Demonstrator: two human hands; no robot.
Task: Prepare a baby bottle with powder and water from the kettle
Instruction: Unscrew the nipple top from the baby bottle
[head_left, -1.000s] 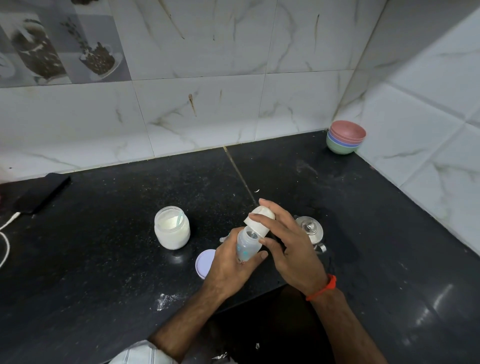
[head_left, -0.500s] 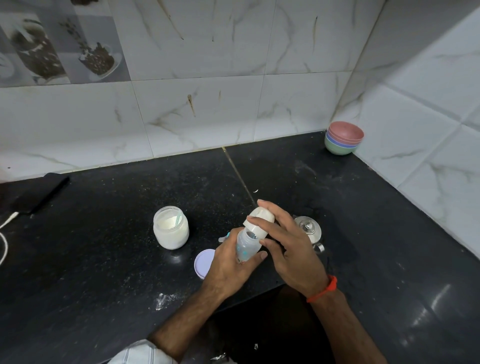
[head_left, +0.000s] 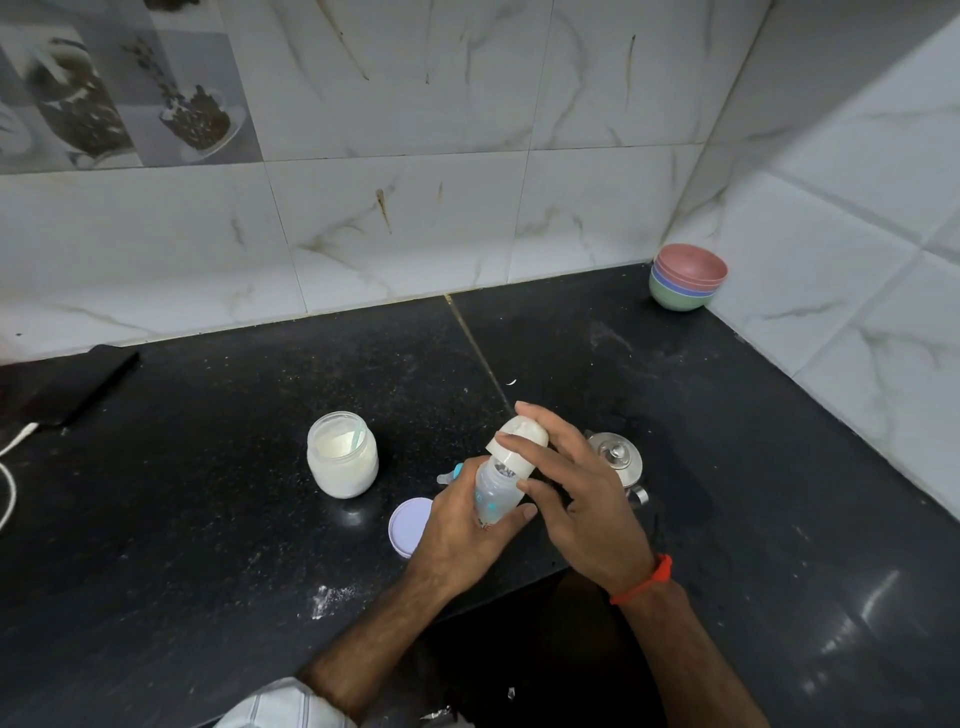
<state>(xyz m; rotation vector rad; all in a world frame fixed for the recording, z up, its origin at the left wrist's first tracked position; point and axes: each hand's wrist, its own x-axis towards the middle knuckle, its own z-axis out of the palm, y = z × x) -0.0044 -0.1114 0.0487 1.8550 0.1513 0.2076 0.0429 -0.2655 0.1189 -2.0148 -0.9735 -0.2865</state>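
Nothing moved | left hand grip clamps bottle tilted top-right | right hand fingers on cap

Glossy stone, clear plastic, shiny metal

The counter is black polished stone, speckled and dusted with white powder; the wall tiles are glossy marble-look. At 12 o'clock from the left hand, the bottle is translucent plastic with a matt white cap. The jar looks like clear glass, the kettle mirror-bright metal, and the bowls matt plastic.
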